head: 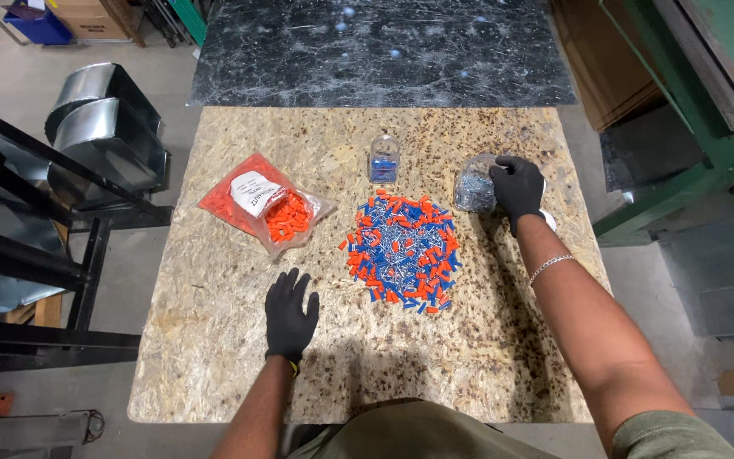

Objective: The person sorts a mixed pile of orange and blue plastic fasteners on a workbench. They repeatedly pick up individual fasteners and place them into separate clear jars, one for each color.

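Table [214,357]: tan flaked board with dark brown speckles. Pile of small parts [401,248]: orange and blue mixed with silver. Bag [265,204]: clear orange-red, white label, orange pieces inside. Small jar [383,159]: clear, blue contents. Left hand [289,319] and right hand [516,187]: black gloves. Bracelet [551,266]: silver.

Two clear jars stand on the bench [214,357]: one jar [383,159] holding blue caps, another jar [475,185] of screws. There is one bag [263,204] of orange caps and one mixed pile [401,248]. Two gloved hands show, left hand [290,314] and right hand [517,184].
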